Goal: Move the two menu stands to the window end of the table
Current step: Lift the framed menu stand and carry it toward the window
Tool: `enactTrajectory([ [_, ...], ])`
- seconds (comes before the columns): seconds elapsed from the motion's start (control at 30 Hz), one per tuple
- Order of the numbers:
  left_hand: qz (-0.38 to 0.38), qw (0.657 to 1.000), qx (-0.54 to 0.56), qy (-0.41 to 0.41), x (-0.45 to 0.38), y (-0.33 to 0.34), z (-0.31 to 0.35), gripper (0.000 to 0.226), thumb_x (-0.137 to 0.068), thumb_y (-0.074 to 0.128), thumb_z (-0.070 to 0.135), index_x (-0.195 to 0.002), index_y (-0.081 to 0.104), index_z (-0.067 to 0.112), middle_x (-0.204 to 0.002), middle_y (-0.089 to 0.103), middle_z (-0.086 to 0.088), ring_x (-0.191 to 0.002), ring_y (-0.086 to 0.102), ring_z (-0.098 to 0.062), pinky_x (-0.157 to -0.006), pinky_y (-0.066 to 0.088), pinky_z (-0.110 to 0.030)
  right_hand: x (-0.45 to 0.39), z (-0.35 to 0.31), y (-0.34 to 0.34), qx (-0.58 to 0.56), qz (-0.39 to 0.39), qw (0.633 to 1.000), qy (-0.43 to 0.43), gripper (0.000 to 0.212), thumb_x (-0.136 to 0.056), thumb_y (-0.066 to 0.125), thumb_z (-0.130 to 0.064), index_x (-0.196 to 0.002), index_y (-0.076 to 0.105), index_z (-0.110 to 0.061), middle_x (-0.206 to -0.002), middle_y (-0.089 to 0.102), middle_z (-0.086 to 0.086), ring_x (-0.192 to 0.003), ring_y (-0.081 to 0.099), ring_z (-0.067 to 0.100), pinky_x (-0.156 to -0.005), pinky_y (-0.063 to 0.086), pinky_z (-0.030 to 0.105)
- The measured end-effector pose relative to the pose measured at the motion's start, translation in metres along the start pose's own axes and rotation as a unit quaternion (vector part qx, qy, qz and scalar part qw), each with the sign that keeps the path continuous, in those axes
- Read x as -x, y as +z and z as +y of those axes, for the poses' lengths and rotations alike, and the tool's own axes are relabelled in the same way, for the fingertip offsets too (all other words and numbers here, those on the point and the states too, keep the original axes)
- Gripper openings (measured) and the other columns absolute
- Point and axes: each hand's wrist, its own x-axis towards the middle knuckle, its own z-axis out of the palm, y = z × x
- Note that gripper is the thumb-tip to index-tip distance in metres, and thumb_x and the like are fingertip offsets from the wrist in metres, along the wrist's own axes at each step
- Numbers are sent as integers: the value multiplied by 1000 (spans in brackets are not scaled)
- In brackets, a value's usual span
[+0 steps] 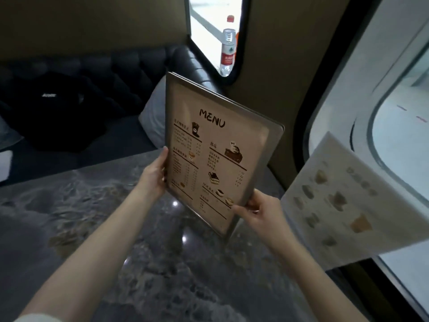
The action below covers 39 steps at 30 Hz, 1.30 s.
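A framed menu stand [216, 149] headed "MENU" is tilted above the dark marble table [97, 217], its lower corner close to the tabletop. My left hand [154, 176] grips its left edge. My right hand [255, 210] grips its lower right edge. A second menu stand [355, 203], pale with drink pictures, stands at the right end of the table against the window [399, 126].
A dark padded bench [120, 63] runs behind the table with a black garment [58, 108] and a white cushion [153, 117] on it. A plastic water bottle [228, 48] stands in a small window opening at the back. The brown wall panel [285, 77] lies behind the held menu.
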Motion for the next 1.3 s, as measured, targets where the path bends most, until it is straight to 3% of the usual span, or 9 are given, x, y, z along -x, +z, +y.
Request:
enactTrajectory([
  [0.1,-20,1000,-9,9,-27,34,-2,32,-79,62,51,-91,70,22,-101,70,5,-102,57,-15,-71,45,-28,-14,13,-25,23,21,1000,5,27,-80,65,-15,-99,60,-34,-99,63,-20,-97,61,1,-79,55,21],
  [0.2,-43,999,-13,0,-52,64,-5,33,-74,65,51,-86,74,22,-99,73,5,-105,57,-16,-73,45,-30,-30,27,-44,39,37,999,-4,29,-80,66,-15,-107,59,-22,-103,61,-16,-100,58,1,-76,51,10],
  [0.37,-51,998,-28,-6,-98,106,-13,30,-78,63,50,-77,76,23,-82,76,11,-101,58,-16,-74,46,-30,-54,54,-63,42,83,996,17,27,-81,65,-13,-107,60,-19,-108,64,-9,-101,59,5,-69,44,-1],
  [0.43,-63,997,-40,-6,-116,119,-18,30,-79,61,50,-76,76,25,-79,76,13,-99,58,-15,-74,46,-29,-63,65,-66,35,101,994,22,28,-82,64,-14,-109,60,-19,-110,65,-8,-102,59,7,-73,47,3],
  [0.57,-83,994,-69,-6,-145,138,-26,34,-84,55,50,-72,78,29,-78,76,15,-98,58,-12,-74,46,-24,-76,83,-66,16,122,991,49,33,-83,62,-17,-116,56,-19,-116,65,-4,-102,60,8,-87,52,25],
  [0.83,-114,989,-99,0,-184,151,-46,34,-87,50,50,-78,77,30,-82,75,17,-96,59,-9,-64,52,-15,-89,113,-62,15,135,988,75,33,-84,60,-20,-117,55,-17,-118,65,0,-106,59,10,-80,48,11],
  [0.97,-118,987,-105,-5,-195,152,-57,34,-87,50,50,-78,77,29,-81,74,16,-98,58,-10,-72,47,-19,-93,122,-61,3,129,987,92,32,-85,60,-21,-117,55,-20,-117,63,-7,-103,53,-2,-70,43,-1],
  [1.23,-115,987,-110,-8,-203,156,-70,30,-88,52,47,-91,71,24,-93,69,8,-97,58,-13,-76,44,-23,-94,133,-60,-16,130,987,97,31,-85,59,-22,-116,56,-18,-112,62,-10,-104,57,2,-77,47,6],
  [1.3,-113,987,-111,-12,-203,157,-71,30,-87,52,47,-91,71,23,-92,69,8,-97,59,-13,-75,44,-22,-93,134,-60,-16,131,986,98,30,-85,59,-22,-115,56,-19,-108,58,-15,-99,55,-5,-74,46,3],
])
